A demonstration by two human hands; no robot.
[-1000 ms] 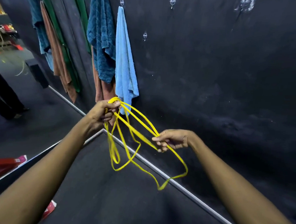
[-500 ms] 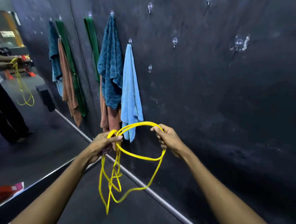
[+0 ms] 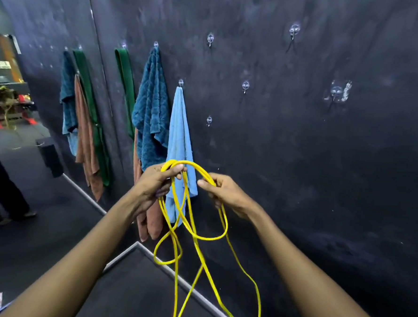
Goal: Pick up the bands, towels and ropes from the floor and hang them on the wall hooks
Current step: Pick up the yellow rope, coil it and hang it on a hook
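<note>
Holding the yellow rope (image 3: 198, 238) up in front of the dark wall (image 3: 324, 177), I am gripping it with both hands at about the same height. My left hand (image 3: 156, 185) is curling its fingers round a bundle of coils, with the thumb lying over the top of them where the loops are arching upward. My right hand (image 3: 226, 195) is just beside it, its fingers bent round a strand of the same arch. From both hands the rest of the rope is hanging down in several loose loops that are crossing one another. The lowest strands are running out of the bottom of the view, so I cannot tell whether they are touching the floor (image 3: 131, 293).

Behind the rope a light blue towel (image 3: 180, 137) is hanging from a clear hook (image 3: 180, 82), and its lower part is showing between my hands. To its left a teal towel (image 3: 152, 106) is hanging from a higher hook, with a brown towel (image 3: 151, 222) showing below it by my left wrist. A green band (image 3: 126, 79) is hanging further left. Other clear hooks (image 3: 245, 85) are sitting bare on the wall above and to the right. On the far left a mirror (image 3: 39, 37) is showing reflections of the hanging things and a person's dark-trousered legs (image 3: 1, 182).
</note>
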